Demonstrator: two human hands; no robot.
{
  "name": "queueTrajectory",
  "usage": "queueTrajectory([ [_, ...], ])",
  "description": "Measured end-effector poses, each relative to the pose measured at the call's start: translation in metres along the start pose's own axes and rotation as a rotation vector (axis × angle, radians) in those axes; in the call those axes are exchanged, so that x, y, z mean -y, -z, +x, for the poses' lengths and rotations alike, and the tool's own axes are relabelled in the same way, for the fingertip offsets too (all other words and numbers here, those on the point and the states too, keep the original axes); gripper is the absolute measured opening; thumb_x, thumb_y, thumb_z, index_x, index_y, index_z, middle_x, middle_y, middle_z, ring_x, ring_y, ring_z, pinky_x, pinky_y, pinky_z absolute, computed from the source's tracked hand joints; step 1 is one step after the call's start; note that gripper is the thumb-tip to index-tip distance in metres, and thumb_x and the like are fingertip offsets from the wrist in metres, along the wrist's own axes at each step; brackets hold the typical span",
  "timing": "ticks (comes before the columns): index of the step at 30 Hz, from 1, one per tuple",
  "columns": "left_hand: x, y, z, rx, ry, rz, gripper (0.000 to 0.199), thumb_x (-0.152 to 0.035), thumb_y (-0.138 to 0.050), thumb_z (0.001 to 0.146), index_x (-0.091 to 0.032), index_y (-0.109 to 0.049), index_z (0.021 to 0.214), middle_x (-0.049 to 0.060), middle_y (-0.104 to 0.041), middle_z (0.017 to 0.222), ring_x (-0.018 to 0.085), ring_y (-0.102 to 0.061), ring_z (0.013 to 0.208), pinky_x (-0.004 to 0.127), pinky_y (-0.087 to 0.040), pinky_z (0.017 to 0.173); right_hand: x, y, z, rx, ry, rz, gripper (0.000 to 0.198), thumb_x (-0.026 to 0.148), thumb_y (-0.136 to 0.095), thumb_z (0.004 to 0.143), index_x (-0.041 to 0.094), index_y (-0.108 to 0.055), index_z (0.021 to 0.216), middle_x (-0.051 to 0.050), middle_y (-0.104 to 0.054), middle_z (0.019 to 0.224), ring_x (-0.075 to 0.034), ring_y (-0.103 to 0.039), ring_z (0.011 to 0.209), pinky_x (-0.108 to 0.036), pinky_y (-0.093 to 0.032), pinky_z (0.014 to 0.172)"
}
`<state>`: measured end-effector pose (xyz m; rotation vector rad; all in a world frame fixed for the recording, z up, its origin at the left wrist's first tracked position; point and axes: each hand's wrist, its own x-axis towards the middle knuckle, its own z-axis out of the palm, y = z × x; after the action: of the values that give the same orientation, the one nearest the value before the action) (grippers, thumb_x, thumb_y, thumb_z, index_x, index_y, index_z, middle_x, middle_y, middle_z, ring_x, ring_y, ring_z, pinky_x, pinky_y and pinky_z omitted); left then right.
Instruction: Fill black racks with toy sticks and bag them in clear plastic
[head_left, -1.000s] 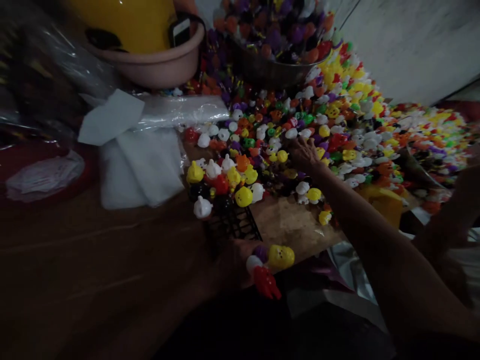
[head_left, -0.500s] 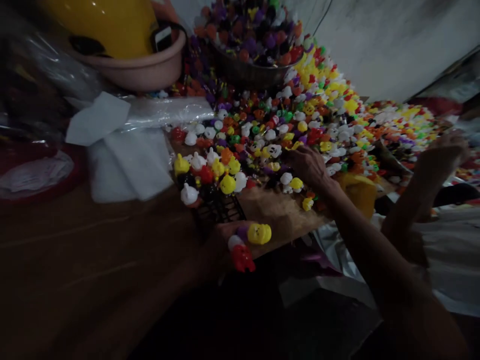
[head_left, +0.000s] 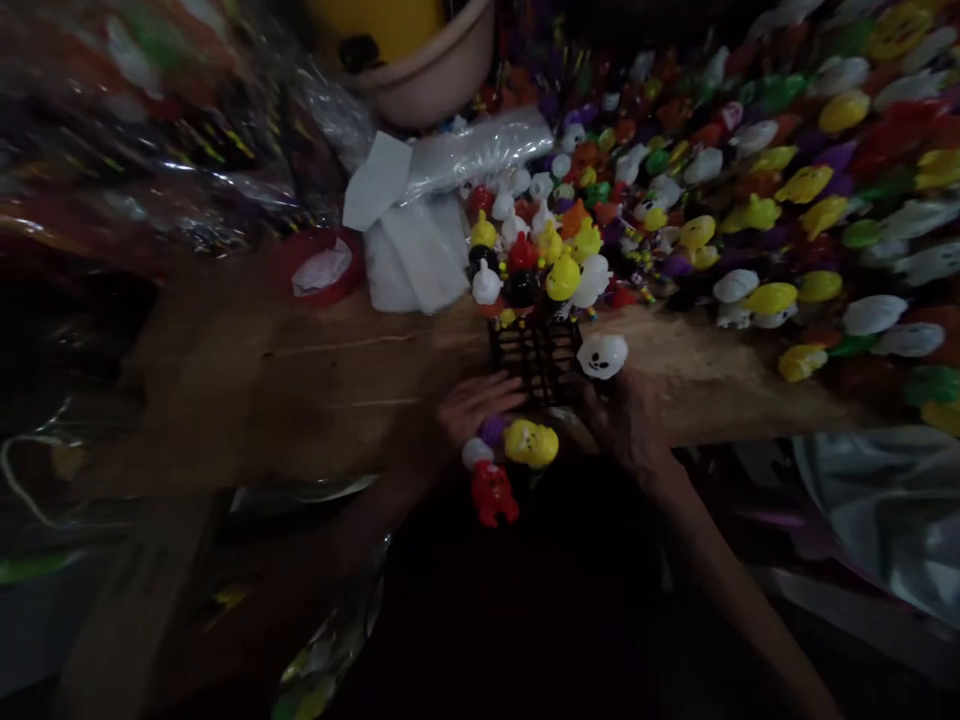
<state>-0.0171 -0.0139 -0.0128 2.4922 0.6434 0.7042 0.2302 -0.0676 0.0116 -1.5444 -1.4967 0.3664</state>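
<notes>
Though earlier well apart, hands (head_left: 636, 428) now beside black grid (head_left: 534, 352), toys (head_left: 604, 356) in both grips

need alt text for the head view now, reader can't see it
A person's right hand holds a white toy beside a black grid rack on a wooden table. Their left hand, by the rack, has a yellow toy and a red toy against it. Colourful toys crowd beyond.

My left hand (head_left: 480, 405) is positioned at the near-left corner of the black grid (head_left: 536, 360), fingers extended toward it. My right hand (head_left: 630, 420) is at its near-right corner, fingers curled. My right forearm (head_left: 720, 550) angles back and outward from the grid.
</notes>
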Motion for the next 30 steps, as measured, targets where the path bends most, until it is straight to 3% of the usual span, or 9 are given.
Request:
queueTrajectory([
  [3,-0.002,-0.005,-0.005,-0.022,-0.059,0.084,0.037,-0.021,-0.045,0.104,-0.014,-0.055,0.14,0.015,-0.052,0.151,0.023,-0.042,0.147,0.046,-0.043,0.119,0.008,-0.011,0.011,-0.031,0.018,0.077,0.019,0.037,-0.061,0.089,0.02,-0.07,0.09,-0.009,-0.073,0.085,-0.022,-0.067,0.073,-0.035,-0.056,0.066],
  [7,0.001,-0.012,-0.007,0.041,-0.067,0.129,0.042,-0.012,-0.047,0.1,-0.012,-0.051,0.142,0.014,-0.056,0.147,0.023,-0.041,0.148,0.046,-0.043,0.121,0.015,-0.039,0.025,-0.043,-0.115,0.225,0.022,0.041,-0.067,0.088,0.021,-0.074,0.093,-0.005,-0.076,0.09,-0.022,-0.07,0.081,-0.034,-0.057,0.072],
  [9,0.001,-0.012,-0.007,0.065,-0.059,0.141,0.042,-0.008,-0.046,0.099,-0.013,-0.052,0.141,0.014,-0.056,0.147,0.023,-0.041,0.148,0.046,-0.042,0.122,0.016,-0.055,0.031,-0.006,-0.117,0.27,0.024,0.042,-0.068,0.087,0.021,-0.076,0.096,-0.004,-0.077,0.091,-0.022,-0.07,0.081,-0.033,-0.057,0.074],
  [13,-0.002,-0.008,-0.005,0.021,-0.068,0.158,0.04,-0.006,-0.041,0.099,-0.012,-0.056,0.136,0.013,-0.061,0.141,0.021,-0.048,0.143,0.041,-0.046,0.119,0.012,-0.073,0.042,0.08,-0.059,0.168,0.024,0.042,-0.067,0.089,0.02,-0.077,0.086,-0.002,-0.073,0.076,-0.019,-0.067,0.07,-0.03,-0.053,0.065],
  [18,-0.013,0.006,0.005,0.067,-0.061,0.125,0.04,-0.01,-0.036,0.102,-0.01,-0.055,0.138,0.013,-0.06,0.142,0.021,-0.047,0.144,0.039,-0.045,0.12,0.008,-0.073,0.044,0.012,0.011,0.044,0.023,0.043,-0.068,0.088,0.022,-0.076,0.084,-0.006,-0.075,0.081,-0.022,-0.069,0.074,-0.034,-0.055,0.069],
  [22,-0.016,0.009,0.007,0.049,-0.033,0.119,0.041,-0.013,-0.033,0.104,-0.011,-0.054,0.139,0.013,-0.059,0.144,0.021,-0.044,0.146,0.039,-0.042,0.123,0.013,-0.068,0.044,0.042,-0.121,0.127,0.022,0.044,-0.071,0.085,0.022,-0.077,0.086,-0.005,-0.077,0.084,-0.022,-0.07,0.073,-0.034,-0.056,0.069],
  [26,-0.015,-0.002,0.004,0.004,-0.033,0.126,0.04,-0.012,-0.037,0.103,-0.01,-0.053,0.14,0.013,-0.06,0.142,0.021,-0.044,0.146,0.04,-0.04,0.124,0.02,-0.067,0.044,0.0,-0.283,0.21,0.026,0.044,-0.073,0.082,0.019,-0.076,0.078,-0.003,-0.074,0.074,-0.02,-0.068,0.068,-0.03,-0.054,0.062],
  [30,-0.015,-0.008,0.003,-0.08,-0.029,0.117,0.039,-0.011,-0.038,0.102,-0.008,-0.053,0.139,0.014,-0.062,0.14,0.023,-0.046,0.144,0.041,-0.043,0.122,0.016,-0.074,0.041,0.016,-0.283,0.193,0.029,0.045,-0.076,0.078,0.016,-0.073,0.075,-0.003,-0.074,0.074,-0.019,-0.068,0.07,-0.028,-0.054,0.064],
])
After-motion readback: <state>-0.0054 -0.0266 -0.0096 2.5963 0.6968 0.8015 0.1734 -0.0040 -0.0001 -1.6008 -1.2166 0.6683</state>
